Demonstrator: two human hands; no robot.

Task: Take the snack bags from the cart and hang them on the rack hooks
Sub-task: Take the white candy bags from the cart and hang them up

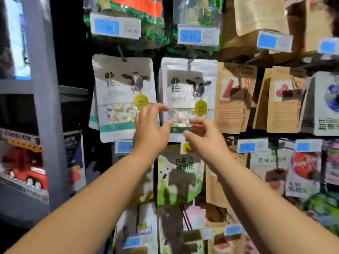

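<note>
Retail shop, snack aisle. Packaged snack bags (189,92) hang in rows on rack hooks (190,61), each with blue price tags (198,36). Boxed toy truck (27,171) shelved at left.

Showing matt white plastic film on the cow bag (189,88), giving way to a clear, glossy window lower down. Showing dull brown paper on the pouches (233,109) beside it. Catching light on smooth plastic price tags (198,36) and a shiny red plastic toy truck (31,173).
</note>
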